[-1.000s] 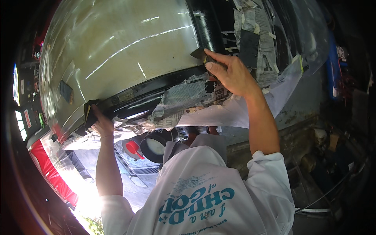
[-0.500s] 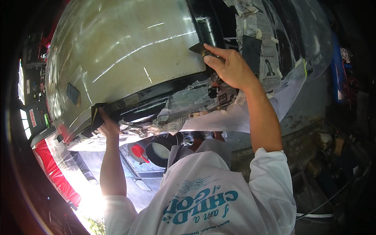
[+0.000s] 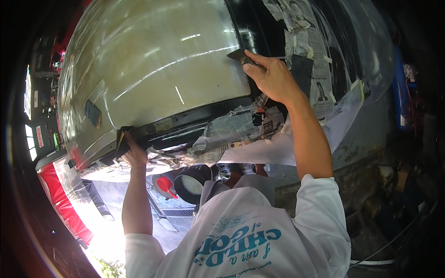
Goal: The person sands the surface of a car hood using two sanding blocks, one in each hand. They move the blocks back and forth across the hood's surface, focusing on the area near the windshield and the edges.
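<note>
My right hand [image 3: 273, 78] grips a putty knife [image 3: 238, 56] with a dark, flared blade, held over the right edge of a large, shiny beige panel [image 3: 157, 60]. Whether the blade touches the panel, I cannot tell. At the panel's near left edge, my left hand [image 3: 135, 154] is closed on a dark flat piece [image 3: 123, 142] with a yellowish streak; its exact kind is unclear. A dark trim strip [image 3: 185, 119] borders the panel on the near side, beside torn masking newspaper [image 3: 232, 125].
A small dark sheet [image 3: 92, 113] lies on the panel's left part. Clear plastic film [image 3: 371, 46] drapes around the right side. Below stand a dark bucket [image 3: 189, 184] and a red scoop [image 3: 165, 183]. A floor grate [image 3: 174, 213] runs behind my left arm.
The panel and its surroundings have shifted slightly right and down in view. My left hand sits a little farther right and lower. Both hands keep their hold.
</note>
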`<action>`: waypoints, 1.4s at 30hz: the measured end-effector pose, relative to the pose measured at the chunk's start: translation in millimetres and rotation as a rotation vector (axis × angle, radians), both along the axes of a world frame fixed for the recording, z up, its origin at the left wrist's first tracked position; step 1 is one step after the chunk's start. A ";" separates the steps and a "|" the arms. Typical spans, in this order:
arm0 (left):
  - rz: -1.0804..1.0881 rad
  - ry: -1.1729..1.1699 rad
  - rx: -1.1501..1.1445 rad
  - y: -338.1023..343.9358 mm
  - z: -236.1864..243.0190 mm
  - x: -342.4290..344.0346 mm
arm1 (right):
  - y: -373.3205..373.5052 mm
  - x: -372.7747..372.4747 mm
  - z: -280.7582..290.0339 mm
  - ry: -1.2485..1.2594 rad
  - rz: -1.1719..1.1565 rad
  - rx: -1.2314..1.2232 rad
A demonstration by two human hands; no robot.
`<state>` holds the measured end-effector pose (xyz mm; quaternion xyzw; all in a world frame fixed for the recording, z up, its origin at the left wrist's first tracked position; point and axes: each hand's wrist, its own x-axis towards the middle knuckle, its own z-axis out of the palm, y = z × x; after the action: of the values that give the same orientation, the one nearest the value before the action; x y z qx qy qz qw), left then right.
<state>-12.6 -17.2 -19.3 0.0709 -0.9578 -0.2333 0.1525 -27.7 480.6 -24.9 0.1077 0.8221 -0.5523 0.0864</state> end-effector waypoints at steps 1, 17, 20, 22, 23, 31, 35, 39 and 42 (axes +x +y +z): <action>0.010 -0.018 -0.007 1.9 3.1 1.4 | -0.6 1.4 -4.3 0.017 -0.002 0.013; -0.063 0.075 -0.030 9.8 7.6 3.1 | 2.4 12.5 -7.5 -0.039 0.004 -0.112; -0.074 0.091 -0.040 6.6 5.3 4.0 | 6.4 9.9 -3.6 -0.007 0.041 -0.068; -0.108 0.120 -0.062 -5.9 -2.3 4.3 | 6.0 10.0 -3.9 -0.001 0.037 -0.064; -0.138 0.135 -0.069 -12.2 -7.5 4.0 | 6.1 10.1 -4.2 0.003 0.034 -0.063; -0.031 0.094 0.050 -5.3 -5.9 3.3 | 11.7 -16.0 -5.0 0.052 0.059 0.015; -0.004 -0.015 0.079 -7.5 -2.2 5.4 | 12.5 -34.1 -2.0 0.051 0.061 0.068; -0.056 0.107 0.220 -14.1 -13.0 7.3 | 11.5 -41.4 15.3 -0.044 0.107 0.063; -0.083 0.100 -0.066 -12.8 -12.9 4.9 | 12.8 -59.1 5.9 0.068 0.067 0.096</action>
<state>-7.8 -30.0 -32.2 0.0143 -0.9582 -0.2111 0.1923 -86.8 493.4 -19.0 0.0655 0.8533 -0.5123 0.0714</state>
